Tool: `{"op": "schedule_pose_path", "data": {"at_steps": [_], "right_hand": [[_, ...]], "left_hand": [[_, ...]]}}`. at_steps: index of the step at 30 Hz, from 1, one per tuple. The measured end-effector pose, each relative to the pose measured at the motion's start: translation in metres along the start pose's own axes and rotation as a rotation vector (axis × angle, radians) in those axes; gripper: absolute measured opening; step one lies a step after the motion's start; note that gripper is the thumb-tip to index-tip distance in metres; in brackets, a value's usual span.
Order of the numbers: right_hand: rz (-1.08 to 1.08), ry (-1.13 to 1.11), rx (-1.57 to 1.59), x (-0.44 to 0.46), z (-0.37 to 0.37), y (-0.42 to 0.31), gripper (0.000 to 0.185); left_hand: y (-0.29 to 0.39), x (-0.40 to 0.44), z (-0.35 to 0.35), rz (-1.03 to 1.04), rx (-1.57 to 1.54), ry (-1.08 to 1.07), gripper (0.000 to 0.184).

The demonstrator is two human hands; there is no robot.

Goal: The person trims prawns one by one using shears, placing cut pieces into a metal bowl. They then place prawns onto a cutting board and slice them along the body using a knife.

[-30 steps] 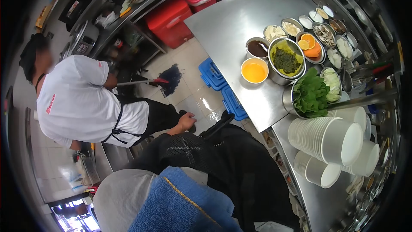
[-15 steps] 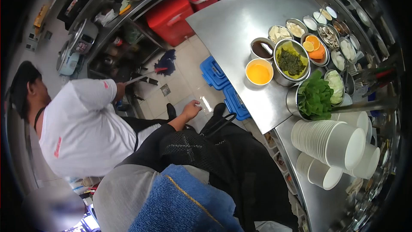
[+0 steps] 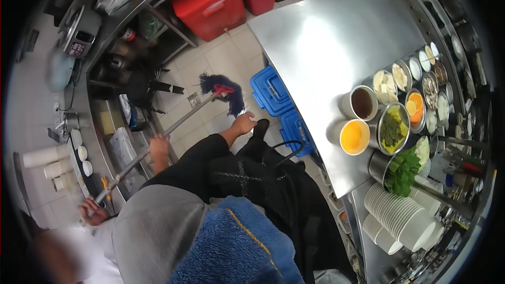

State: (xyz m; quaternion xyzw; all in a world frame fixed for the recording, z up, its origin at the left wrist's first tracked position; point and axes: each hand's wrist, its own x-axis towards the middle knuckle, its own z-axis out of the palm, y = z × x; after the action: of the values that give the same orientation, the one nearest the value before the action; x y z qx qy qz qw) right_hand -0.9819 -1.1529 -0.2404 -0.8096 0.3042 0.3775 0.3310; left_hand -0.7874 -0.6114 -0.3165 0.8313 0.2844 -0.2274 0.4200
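My left hand [image 3: 244, 124] is low in front of me at the end of a black sleeve, above the tiled floor and near my shoe [image 3: 259, 128]. Its fingers curl loosely, thumb apart, and nothing shows in them. My right hand is out of view. Just beyond my left hand lies a mop with a dark blue head [image 3: 231, 100] and a red clamp. Its long handle [image 3: 187, 117] slants down to the left, held by a co-worker's two hands, one [image 3: 159, 150] midway and the other [image 3: 93, 212] near the end.
A steel table [image 3: 300, 31] at right bears a cup of orange liquid [image 3: 354, 137], a brown liquid [image 3: 363, 102], leafy greens [image 3: 402, 173] and stacked white bowls [image 3: 394, 215]. Blue lidded bins [image 3: 271, 89] stand beneath it; a red bin [image 3: 208, 8] is at the back. Shelving lines the left.
The view has shifted. The co-worker has moved toward the lower left, and the mop head has come closer to my left hand. Both co-worker's hands on the handle now show.
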Motion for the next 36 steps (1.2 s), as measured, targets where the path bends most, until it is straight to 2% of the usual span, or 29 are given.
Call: {"op": "schedule_pose_path", "data": {"at_steps": [6,11,12,13,14,16,19,21,23,26,30,32,34,35,36], "right_hand": [[-0.029,-0.003,0.0,-0.01,0.023,-0.057,0.019],[-0.095,-0.036,-0.036,0.01,0.023,-0.085,0.019],[-0.116,-0.041,-0.047,0.02,0.021,-0.091,0.019],[-0.133,-0.05,-0.054,0.03,0.021,-0.099,0.019],[-0.154,-0.061,-0.058,0.04,0.023,-0.108,0.019],[-0.179,-0.072,-0.064,0.057,0.021,-0.126,0.019],[-0.213,-0.079,-0.081,0.072,0.019,-0.157,0.019],[-0.24,-0.077,-0.089,0.076,0.02,-0.183,0.019],[-0.257,-0.076,-0.094,0.076,0.025,-0.211,0.019],[-0.273,-0.075,-0.118,0.07,0.036,-0.258,0.019],[-0.296,-0.055,-0.184,0.057,0.058,-0.338,0.018],[-0.321,-0.049,-0.233,0.052,0.077,-0.392,0.018],[-0.37,-0.053,-0.311,0.041,0.094,-0.447,0.018],[-0.403,-0.055,-0.358,0.033,0.1,-0.476,0.018],[-0.497,-0.069,-0.416,0.022,0.103,-0.499,0.018]], "left_hand": [[-0.03,0.01,-0.06,-0.041,-0.032,0.015,0.049],[-0.064,-0.002,-0.108,-0.166,-0.076,0.182,0.047],[-0.065,-0.007,-0.117,-0.23,-0.099,0.205,0.047],[-0.038,-0.03,-0.137,-0.255,-0.05,0.26,0.048],[-0.066,-0.023,-0.135,-0.204,-0.107,0.267,0.049],[-0.058,-0.042,-0.159,-0.24,-0.151,0.251,0.05],[-0.074,-0.058,-0.176,-0.207,-0.086,0.416,0.05],[-0.092,-0.056,-0.188,-0.276,-0.101,0.387,0.051],[-0.123,-0.044,-0.196,-0.276,-0.038,0.444,0.053],[-0.138,-0.023,-0.222,-0.329,-0.048,0.417,0.052],[-0.177,0.046,-0.254,-0.358,-0.073,0.399,0.051],[-0.197,0.09,-0.278,-0.305,-0.107,0.46,0.051],[-0.201,0.118,-0.314,-0.095,0.064,0.518,0.051],[-0.235,0.148,-0.319,-0.181,-0.188,0.5,0.05],[-0.214,0.148,-0.345,-0.296,-0.32,0.497,0.047]]}}
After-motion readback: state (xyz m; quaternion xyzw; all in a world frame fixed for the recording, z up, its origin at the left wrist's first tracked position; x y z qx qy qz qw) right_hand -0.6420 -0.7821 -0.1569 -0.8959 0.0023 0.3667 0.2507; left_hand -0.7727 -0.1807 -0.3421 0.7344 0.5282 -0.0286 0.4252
